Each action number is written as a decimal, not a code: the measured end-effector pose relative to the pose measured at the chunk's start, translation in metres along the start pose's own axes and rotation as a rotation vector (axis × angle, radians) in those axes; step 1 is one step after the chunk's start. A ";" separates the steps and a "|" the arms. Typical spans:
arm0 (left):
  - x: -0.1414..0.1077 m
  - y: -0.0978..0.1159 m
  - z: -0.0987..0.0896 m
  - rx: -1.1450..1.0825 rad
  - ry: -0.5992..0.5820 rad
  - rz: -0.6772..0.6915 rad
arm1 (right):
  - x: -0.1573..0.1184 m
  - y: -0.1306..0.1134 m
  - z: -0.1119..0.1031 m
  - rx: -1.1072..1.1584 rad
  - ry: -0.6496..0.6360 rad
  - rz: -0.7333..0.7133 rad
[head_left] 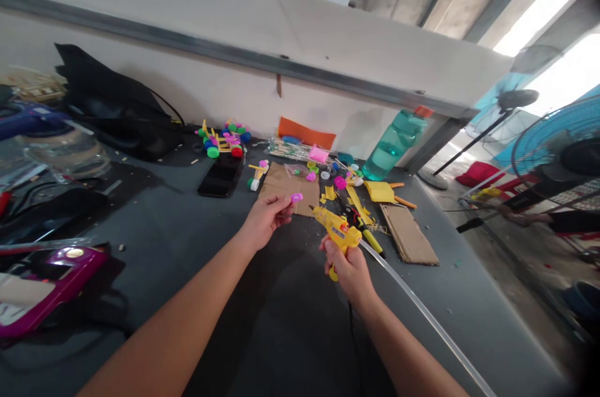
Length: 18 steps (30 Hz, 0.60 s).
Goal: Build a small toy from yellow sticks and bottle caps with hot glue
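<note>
My left hand (pixel 268 220) pinches a small pink-purple plastic piece (pixel 297 197) above the near part of a flat cardboard sheet (pixel 272 187). My right hand (pixel 347 264) is wrapped round the handle of a yellow glue gun (pixel 335 226), its nozzle pointing left toward the pink piece, a short gap apart from it. A long clear glue stick (pixel 422 306) runs out of the gun's back toward the lower right. Just beyond the hands lie small bottle caps (pixel 340 182), yellow scraps (pixel 329 193) and a small wheeled assembly (pixel 259 175).
A black phone (pixel 221 175) lies left of the cardboard, near colourful wheeled models (pixel 222 139). A green bottle (pixel 394 145) stands at the back right. Another cardboard piece (pixel 409 234) lies right. A magenta device (pixel 56 284) sits at left; a fan (pixel 562 159) stands beyond the table.
</note>
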<state>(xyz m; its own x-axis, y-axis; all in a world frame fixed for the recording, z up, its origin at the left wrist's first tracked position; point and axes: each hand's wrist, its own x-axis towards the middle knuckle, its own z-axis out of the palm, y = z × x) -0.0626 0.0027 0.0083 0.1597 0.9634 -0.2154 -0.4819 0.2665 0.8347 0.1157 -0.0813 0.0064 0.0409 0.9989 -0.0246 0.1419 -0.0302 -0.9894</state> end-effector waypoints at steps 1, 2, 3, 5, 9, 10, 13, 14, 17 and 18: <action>0.000 0.001 -0.001 -0.045 -0.020 -0.020 | 0.000 0.001 -0.001 -0.029 0.003 -0.004; 0.000 0.003 -0.003 -0.084 -0.044 -0.039 | 0.001 0.003 -0.001 -0.055 0.015 -0.011; 0.000 0.005 -0.005 -0.117 -0.069 -0.054 | 0.001 0.004 -0.002 -0.077 0.033 -0.019; 0.000 0.008 -0.009 -0.171 -0.106 -0.075 | 0.003 0.005 -0.003 -0.112 0.097 -0.036; 0.001 0.017 -0.018 -0.284 -0.115 -0.058 | 0.009 -0.008 -0.013 -0.163 0.276 -0.078; 0.002 0.019 -0.020 -0.314 -0.102 -0.053 | 0.009 -0.015 -0.020 -0.189 0.305 -0.089; 0.005 0.024 -0.026 -0.367 -0.050 -0.016 | 0.008 -0.034 -0.052 -0.367 0.391 -0.108; 0.006 0.025 -0.027 -0.368 -0.040 -0.014 | 0.006 -0.038 -0.067 -0.474 0.422 -0.100; 0.008 0.024 -0.028 -0.356 -0.034 -0.005 | 0.000 -0.039 -0.112 -0.899 0.458 -0.017; 0.007 0.023 -0.027 -0.349 -0.039 -0.002 | 0.000 -0.036 -0.126 -1.047 0.468 0.041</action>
<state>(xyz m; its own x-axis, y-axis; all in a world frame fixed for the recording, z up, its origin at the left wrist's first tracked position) -0.0962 0.0168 0.0122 0.1910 0.9627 -0.1916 -0.7462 0.2693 0.6089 0.2351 -0.0850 0.0601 0.3974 0.8912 0.2186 0.8759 -0.2974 -0.3799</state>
